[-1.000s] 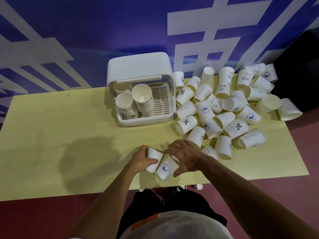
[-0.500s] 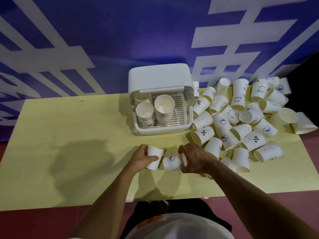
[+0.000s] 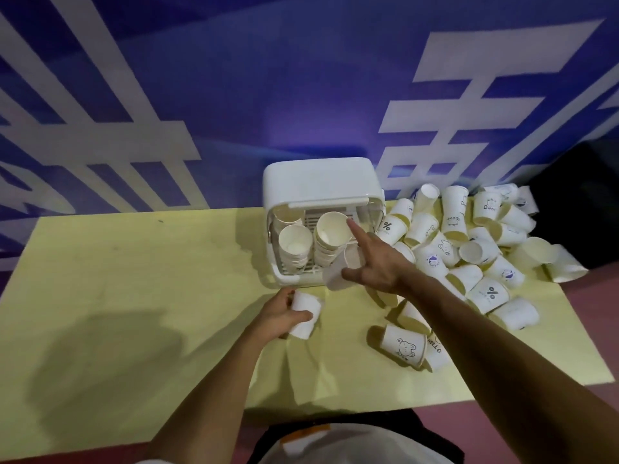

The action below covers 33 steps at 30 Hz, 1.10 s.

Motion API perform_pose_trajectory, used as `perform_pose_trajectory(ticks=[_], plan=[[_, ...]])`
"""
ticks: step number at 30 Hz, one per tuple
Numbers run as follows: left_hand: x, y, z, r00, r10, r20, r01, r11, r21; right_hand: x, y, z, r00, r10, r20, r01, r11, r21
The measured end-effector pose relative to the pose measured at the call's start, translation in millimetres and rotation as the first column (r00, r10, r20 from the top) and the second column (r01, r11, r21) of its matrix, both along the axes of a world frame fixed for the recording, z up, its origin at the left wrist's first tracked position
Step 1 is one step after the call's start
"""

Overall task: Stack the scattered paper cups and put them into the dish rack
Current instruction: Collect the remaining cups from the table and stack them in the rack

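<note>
My left hand (image 3: 279,314) grips a short stack of white paper cups (image 3: 305,314) low over the yellow table (image 3: 134,296), just in front of the dish rack. My right hand (image 3: 371,262) holds another white cup (image 3: 343,269) at the rack's front edge, thumb against the cup, index finger stretched out to the rim of the right cup stack (image 3: 331,239) inside. The white dish rack (image 3: 318,192) stands at the table's back with its lid raised and holds cup stacks, one more at the left (image 3: 294,247). Several loose cups (image 3: 469,249) lie heaped to its right.
A cup with a bear drawing (image 3: 403,346) and one marked HELLO (image 3: 435,351) lie near the front right, under my right forearm. The table's right edge runs close to the heap. A blue wall with white lettering rises right behind the table.
My right hand has lifted a cup from the table front and carried it up to the rack. My left hand keeps its cups and has shifted slightly toward the rack.
</note>
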<state>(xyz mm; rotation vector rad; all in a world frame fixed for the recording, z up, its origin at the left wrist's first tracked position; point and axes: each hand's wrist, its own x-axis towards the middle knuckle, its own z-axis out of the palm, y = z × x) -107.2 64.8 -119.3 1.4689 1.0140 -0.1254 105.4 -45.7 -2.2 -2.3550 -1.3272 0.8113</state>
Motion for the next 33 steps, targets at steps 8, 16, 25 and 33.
perform_pose_trajectory(ticks=[8, 16, 25, 33], plan=[[-18, 12, 11, 0.997, 0.078, -0.024, -0.078, 0.996, 0.036, 8, 14, -5, 0.999, 0.013, 0.042, -0.01, 0.998, -0.066], [1, -5, 13, 0.993, 0.119, -0.025, -0.117, 0.991, 0.062, 23, 11, -16, 0.986, 0.125, 0.114, -0.118, 0.991, -0.07], [23, -14, 19, 0.99, 0.138, -0.003, -0.138, 0.99, 0.037, 39, 5, -26, 0.989, 0.119, 0.083, -0.112, 0.99, -0.082], [34, -21, 9, 0.992, 0.124, -0.006, -0.124, 0.992, 0.008, 56, 3, -40, 0.984, -0.023, 0.179, 0.018, 0.999, 0.031]])
